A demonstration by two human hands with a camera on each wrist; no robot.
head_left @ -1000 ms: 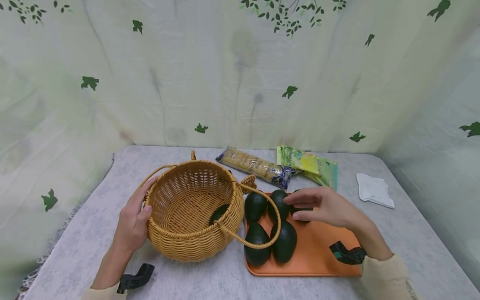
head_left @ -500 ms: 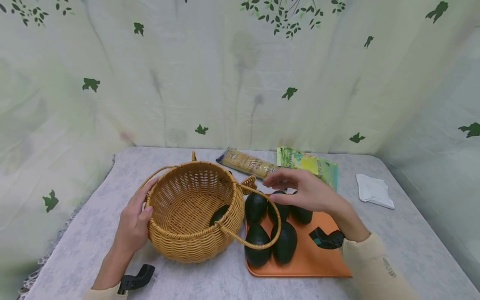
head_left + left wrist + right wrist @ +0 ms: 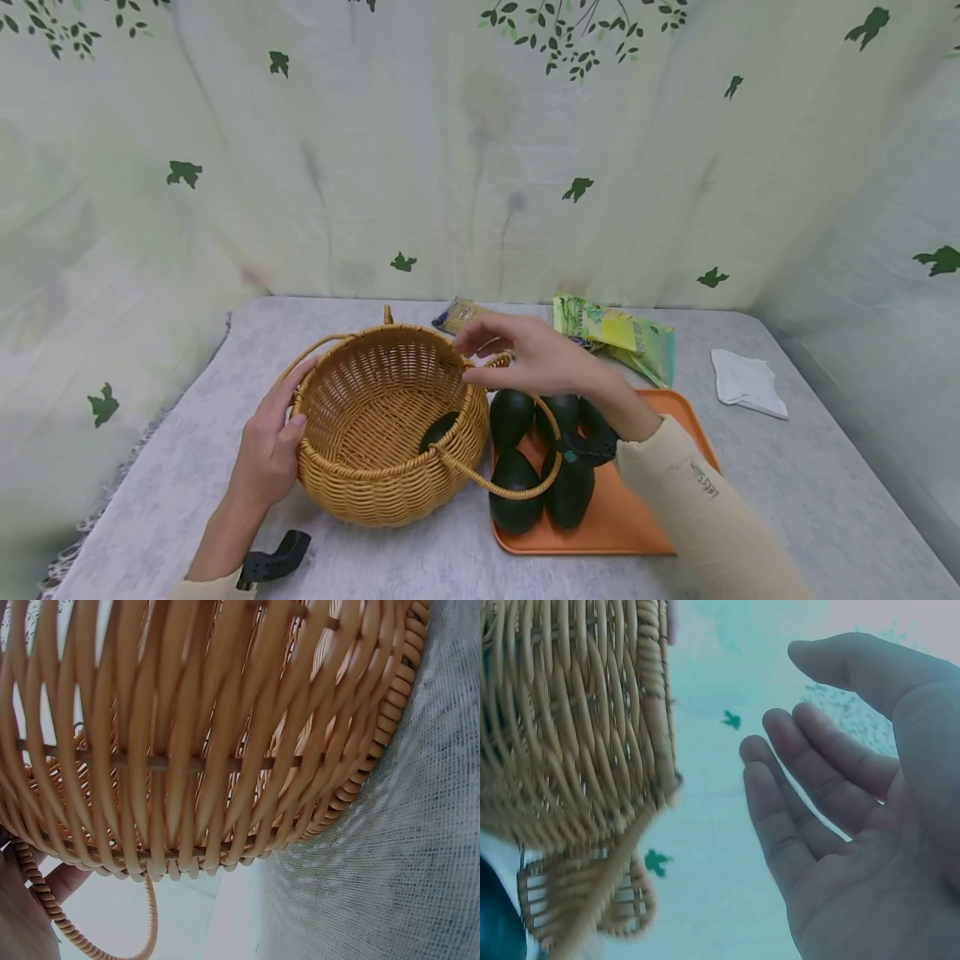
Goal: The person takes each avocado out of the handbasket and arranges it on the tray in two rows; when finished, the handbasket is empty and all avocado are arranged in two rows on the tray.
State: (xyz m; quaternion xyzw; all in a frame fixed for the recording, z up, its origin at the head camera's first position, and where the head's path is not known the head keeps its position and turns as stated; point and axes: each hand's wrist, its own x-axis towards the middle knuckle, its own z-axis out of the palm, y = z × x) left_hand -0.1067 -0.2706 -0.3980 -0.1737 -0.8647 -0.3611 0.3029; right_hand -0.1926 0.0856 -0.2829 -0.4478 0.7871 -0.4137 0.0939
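The left hand point(image 3: 266, 454) gripped the left rim of the basket point(image 3: 386, 421), thumb hooked over the edge and fingers on the outer weave. The basket stood on the grey worktop point(image 3: 187, 467), left of centre. 1 dark green avocado point(image 3: 437, 429) lay inside it, against the right wall near the bottom.

The right hand point(image 3: 528, 360) hovered over the basket's far right rim, by the small looped handle point(image 3: 497, 363). Its fingers were loosely spread and slightly bent, holding nothing (the right wrist view showed a bare palm point(image 3: 855, 855) beside the weave point(image 3: 577, 727)). The cream sleeve point(image 3: 697, 508) reached back across the orange tray point(image 3: 637, 525).

The tray sat just right of the basket, touching or nearly touching it. 5 avocados lay on its left part: 2 point(image 3: 514, 500) point(image 3: 570, 493) near, 3 point(image 3: 512, 414) point(image 3: 564, 410) point(image 3: 596, 415) far, the rightmost partly hidden by the wrist. The basket's long hoop handle point(image 3: 525, 487) hung down over them.

Beyond the tray lay a yellow-green packet point(image 3: 618, 333), and left of it a brown packet point(image 3: 456, 313), mostly hidden by the right hand. A folded white cloth point(image 3: 746, 382) lay far right on the worktop.

The left wrist view showed only the basket's side point(image 3: 202, 727) and base resting on the worktop point(image 3: 390, 877).
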